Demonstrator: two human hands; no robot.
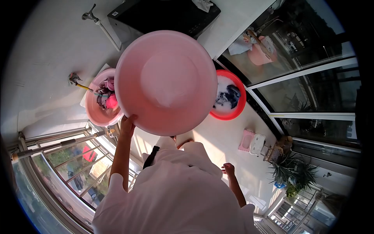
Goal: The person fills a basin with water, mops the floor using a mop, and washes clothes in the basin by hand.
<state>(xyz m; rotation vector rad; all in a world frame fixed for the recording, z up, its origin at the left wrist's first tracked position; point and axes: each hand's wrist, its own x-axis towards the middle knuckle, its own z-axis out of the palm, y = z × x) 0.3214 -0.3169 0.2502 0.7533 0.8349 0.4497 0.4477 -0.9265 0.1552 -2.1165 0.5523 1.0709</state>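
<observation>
Sunlit floor [249, 171] spreads beneath a wide pink basin [167, 84], pinched at its edge by the left hand [127, 125]; the right hand [228, 169] hangs free, loosely uncurled. Gripping 2 opposite sides would likely keep the basin steadier.

Left grip [127, 122] forward, pinching; right grip [228, 169] half-curled.

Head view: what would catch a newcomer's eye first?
The large pink basin fills the upper middle, its near-left rim gripped by the left hand. Beyond its left edge sits a smaller-looking pink basin with pink and dark laundry; beyond its right, a bright red basin holds white suds and a dark garment.
</observation>
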